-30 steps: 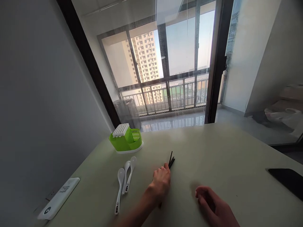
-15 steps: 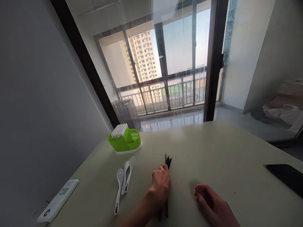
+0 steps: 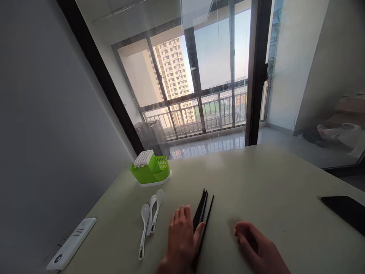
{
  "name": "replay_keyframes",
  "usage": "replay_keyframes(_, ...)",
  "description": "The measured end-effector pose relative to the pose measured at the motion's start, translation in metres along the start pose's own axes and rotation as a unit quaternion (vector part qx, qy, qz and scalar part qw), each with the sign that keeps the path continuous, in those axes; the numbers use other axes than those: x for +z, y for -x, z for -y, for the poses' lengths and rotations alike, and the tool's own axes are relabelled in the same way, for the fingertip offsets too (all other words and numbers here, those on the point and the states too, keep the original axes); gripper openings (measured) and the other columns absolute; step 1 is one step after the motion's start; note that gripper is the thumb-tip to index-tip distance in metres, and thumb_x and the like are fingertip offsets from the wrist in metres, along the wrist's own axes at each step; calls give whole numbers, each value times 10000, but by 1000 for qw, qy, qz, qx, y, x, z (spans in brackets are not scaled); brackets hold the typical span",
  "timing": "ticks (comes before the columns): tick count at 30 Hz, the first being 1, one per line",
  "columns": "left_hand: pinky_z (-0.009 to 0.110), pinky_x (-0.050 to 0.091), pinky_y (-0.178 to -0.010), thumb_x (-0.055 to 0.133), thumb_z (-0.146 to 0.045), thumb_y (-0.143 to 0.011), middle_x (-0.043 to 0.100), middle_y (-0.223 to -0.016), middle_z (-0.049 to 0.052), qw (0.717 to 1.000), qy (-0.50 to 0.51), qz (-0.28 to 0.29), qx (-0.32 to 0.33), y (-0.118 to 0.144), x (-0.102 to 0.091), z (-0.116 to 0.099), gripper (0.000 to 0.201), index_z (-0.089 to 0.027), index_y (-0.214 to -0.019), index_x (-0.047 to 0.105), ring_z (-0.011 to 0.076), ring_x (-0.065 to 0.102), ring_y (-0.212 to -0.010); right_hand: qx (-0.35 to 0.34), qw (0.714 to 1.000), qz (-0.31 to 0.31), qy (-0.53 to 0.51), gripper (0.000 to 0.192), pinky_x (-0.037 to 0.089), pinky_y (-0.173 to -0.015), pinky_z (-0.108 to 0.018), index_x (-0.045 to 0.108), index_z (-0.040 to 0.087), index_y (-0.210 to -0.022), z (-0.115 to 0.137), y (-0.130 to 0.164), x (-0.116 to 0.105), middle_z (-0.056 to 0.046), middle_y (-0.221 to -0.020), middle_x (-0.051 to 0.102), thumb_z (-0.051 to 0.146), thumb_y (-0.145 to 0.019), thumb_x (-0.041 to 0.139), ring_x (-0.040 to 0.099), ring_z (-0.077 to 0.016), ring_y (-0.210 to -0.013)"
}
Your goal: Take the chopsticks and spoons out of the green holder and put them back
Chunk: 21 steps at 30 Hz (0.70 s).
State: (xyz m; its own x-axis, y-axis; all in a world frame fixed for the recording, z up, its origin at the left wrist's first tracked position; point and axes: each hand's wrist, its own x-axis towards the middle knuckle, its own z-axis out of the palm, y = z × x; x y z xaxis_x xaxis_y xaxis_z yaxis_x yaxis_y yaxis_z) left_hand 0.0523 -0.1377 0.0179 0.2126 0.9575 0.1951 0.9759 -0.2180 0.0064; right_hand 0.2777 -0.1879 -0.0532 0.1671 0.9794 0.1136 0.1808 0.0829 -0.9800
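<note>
The left hand (image 3: 181, 239) lay flat on the pale greenish tabletop (image 3: 256, 182), fingers stretched out and spread a bit, gripping nothing, with its thumb side touching the bundle of thin black chopsticks (image 3: 202, 219). Those sticks lay on the surface just right of that hand, fanned out a little at their far tips, pointing away from the person (the near ends were hidden under the hand, so no clue how many there were). The right hand (image 3: 256, 249) rested further right, well apart from the sticks, fingers loosely curled inward and holding nothing as far as I could see. Left of the left hand sat three white plastic soup spoons (image 3: 150, 219), handles toward the person. Beyond them stood a lime-green plastic cutlery holder with a white slotted lid (image 3: 150, 169). A white rectangular power strip (image 3: 72, 243) sat at the left edge, and a flat black phone-like slab (image 3: 343, 209) far right.
</note>
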Motion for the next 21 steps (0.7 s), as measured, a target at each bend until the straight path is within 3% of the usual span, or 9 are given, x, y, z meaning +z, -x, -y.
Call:
replay_keyframes(2,424,509,-942,536,-449,-995,661,-1170,133,998,21,-64,-18,10,1,26,439,-151,-1315,575,296,637,-1085,5,1000,21,-5,304,536,-737,-250,663,258,-940,-3,-1,-2,-29,-870,740,546,-880,587,704,-197,-794)
replay_keyframes(5,466,499,-952,525,-505,-968,635,-1196,163,986,-4,-153,-68,23,6,71,471,-152,-1275,581,335,611,-1103,13,999,-17,-23,310,525,-728,-249,659,260,-933,-2,1,1,-28,-866,732,556,-880,582,693,-195,-786)
replay_keyframes(7,513,485,-958,502,-556,-945,604,-1261,205,975,-43,-170,-135,31,11,100,554,-131,-1295,568,378,574,-1151,12,999,-35,-25,311,516,-700,-249,658,262,-916,1,4,4,-24,-843,727,561,-870,586,680,-194,-755)
replay_keyframes(10,540,437,-1031,490,-623,-896,583,-1318,244,962,-76,-151,-213,41,15,129,709,-73,-1342,533,410,521,-1243,9,999,-46,-13,312,508,-682,-249,652,265,-904,7,6,7,-19,-819,719,565,-869,573,665,-193,-733)
replay_keyframes(15,528,441,-1005,377,-645,-936,625,-1274,267,950,-82,-89,-287,36,12,143,758,-41,-1373,511,406,580,-1207,3,999,-51,2,302,498,-655,-247,639,268,-894,10,6,5,-8,-789,703,557,-875,551,650,-188,-702)
replay_keyframes(21,461,498,-885,484,-645,-916,649,-1185,262,948,-116,-42,-293,6,5,137,775,-13,-1364,486,391,634,-1107,-5,999,-33,-8,307,497,-690,-250,634,264,-903,9,6,4,-5,-777,696,559,-893,547,656,-183,-715)
